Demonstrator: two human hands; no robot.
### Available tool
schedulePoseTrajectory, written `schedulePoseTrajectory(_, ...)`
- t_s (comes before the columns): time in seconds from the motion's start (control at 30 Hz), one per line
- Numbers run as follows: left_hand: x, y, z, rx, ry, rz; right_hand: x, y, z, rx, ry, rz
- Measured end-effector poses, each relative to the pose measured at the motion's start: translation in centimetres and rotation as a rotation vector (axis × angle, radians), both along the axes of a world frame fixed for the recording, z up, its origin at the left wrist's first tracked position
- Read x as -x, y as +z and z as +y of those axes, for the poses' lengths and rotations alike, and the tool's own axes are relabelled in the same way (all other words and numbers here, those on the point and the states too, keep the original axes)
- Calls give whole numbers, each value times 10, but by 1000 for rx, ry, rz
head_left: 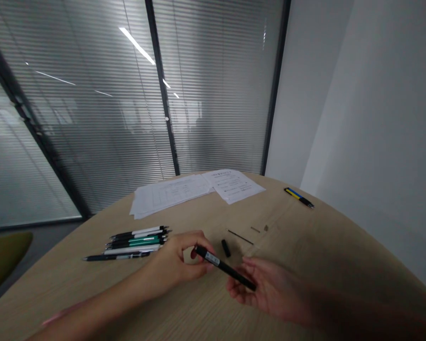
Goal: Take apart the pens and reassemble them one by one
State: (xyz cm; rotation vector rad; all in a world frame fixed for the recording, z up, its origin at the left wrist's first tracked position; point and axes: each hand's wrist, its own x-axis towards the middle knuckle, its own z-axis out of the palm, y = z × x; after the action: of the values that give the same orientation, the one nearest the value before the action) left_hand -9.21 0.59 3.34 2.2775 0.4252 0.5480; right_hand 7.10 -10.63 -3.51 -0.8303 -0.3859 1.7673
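The left hand (175, 264) holds a black pen (224, 267) near its upper end, with thumb and fingers closed in a narrow grip around the barrel beside a white label (212, 258). The pen slants down from this grip toward the right hand (266, 289), which is open and loosely cupped, its fingers spread below the pen's lower end. Blur hides whether they touch it.

Just beyond the left grip, a black pen cap (226, 248) lies on the wooden tabletop (199, 315). A thin dark refill (240, 237) lies farther along, and past it are two small bits (260, 228), too small to identify. To the left of the grip, a row of black, white and green pens (135, 242) lies side by side. Well beyond the grip are printed papers (195, 192), with a blue-and-yellow pen (298, 197) near the tabletop's far right edge. Behind the tabletop stands a glass wall with blinds (92, 118), and an olive chair (3, 258) sits at far left.
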Motion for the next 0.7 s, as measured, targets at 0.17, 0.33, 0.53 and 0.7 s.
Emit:
schedulePoseTrajectory(0.17, 1, -3, 0, 90, 20, 4, 7, -2, -2, 11, 19, -26)
schedulePoseTrajectory(0.33, 0, -6, 7, 126, 14, -19, 8, -2, -4, -11, 68, -26)
schedulePoseTrajectory(0.53, 3, -1, 7, 185, 58, -100, 5, -10, -4, -34, 113, -58)
schedulePoseTrajectory(0.7, 10, -3, 9, 343, 195, -215, 1, -13, -5, -199, 145, -87)
